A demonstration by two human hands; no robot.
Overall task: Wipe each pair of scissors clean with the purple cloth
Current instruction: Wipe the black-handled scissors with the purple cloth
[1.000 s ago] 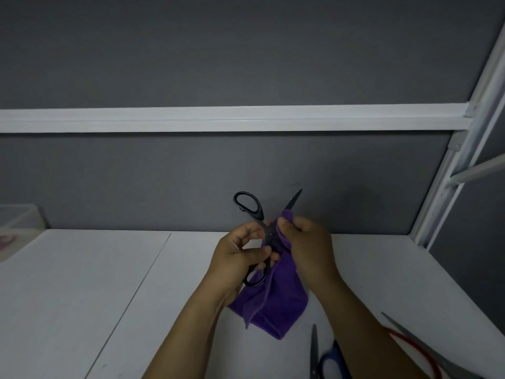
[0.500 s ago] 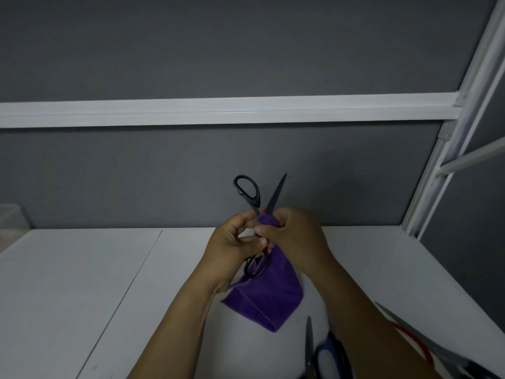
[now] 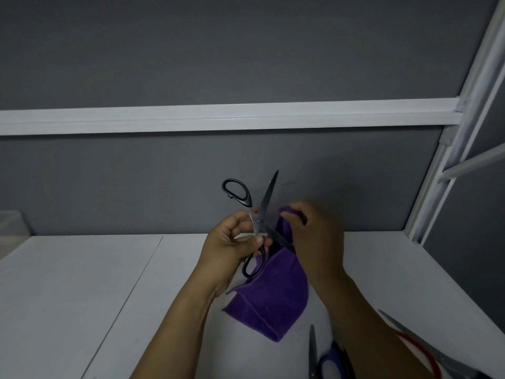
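We see the left hand [image 3: 235, 242] raised above the white surface [image 3: 82, 296]; its thumb and fingers are curled and pinch the black scissors [image 3: 266, 203] near the pivot, just above the lower handle loop. The scissors are wide open, so the two blades form a cross; one blade points up against the grey wall [image 3: 164, 50], the other runs down to the right and lies against the purple cloth [image 3: 270, 305]; its tip ends by the right hand [image 3: 314, 236], and we cannot tell if it touches the fingers. One handle loop stands up to the left, free of the hand; the other loop hangs below the left thumb, in front of the cloth.

The right hand has its fingers curled round the bunched top edge of the cloth; the rest of the cloth hangs folded between the two forearms, and we cannot tell if its lower fold rests on the surface.

At the lower right a pair of blue-handled scissors [image 3: 330, 362] lies on the surface, partly hidden by the right forearm; near it lies a pair of red-handled scissors [image 3: 420, 348]. A white rail [image 3: 218, 117] crosses the wall; a white frame post [image 3: 464, 132] stands at the right.
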